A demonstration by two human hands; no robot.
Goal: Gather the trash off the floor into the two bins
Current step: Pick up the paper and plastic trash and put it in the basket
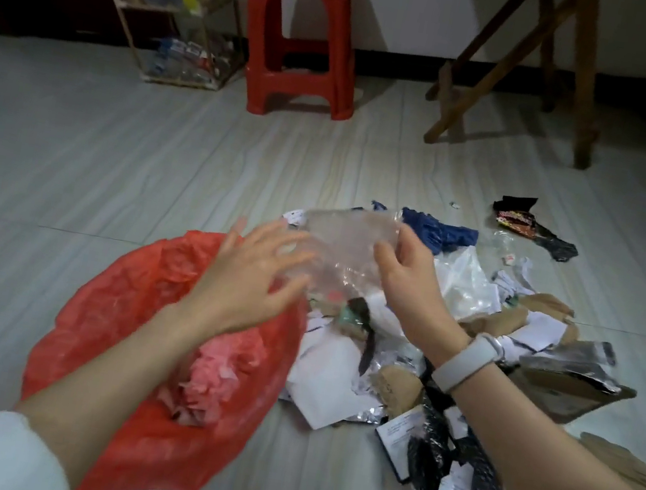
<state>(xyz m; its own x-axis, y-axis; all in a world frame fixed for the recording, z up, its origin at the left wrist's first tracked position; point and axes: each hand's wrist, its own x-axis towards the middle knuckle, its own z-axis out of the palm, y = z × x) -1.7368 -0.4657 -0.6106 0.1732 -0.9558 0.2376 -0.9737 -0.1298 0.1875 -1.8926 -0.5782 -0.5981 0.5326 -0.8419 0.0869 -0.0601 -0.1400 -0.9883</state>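
My right hand [406, 279] pinches a piece of clear crumpled plastic [339, 239] and holds it up above the floor. Beside it, my left hand [251, 275] hovers with fingers spread, its fingertips at the plastic's left edge, above a bin lined with a red bag [118, 321]. Pink crumpled paper [219, 382] lies inside the red bag. A heap of trash [459, 390] covers the tiled floor on the right: white paper scraps, brown paper, silver foil, black speckled wrappers and a blue bag [440, 231].
A red plastic stool [303, 29] stands at the back. Left of it is a wire shelf [178, 25] with bottles, and wooden legs [559, 70] stand at the back right. A dark snack wrapper [532, 225] lies apart on the floor.
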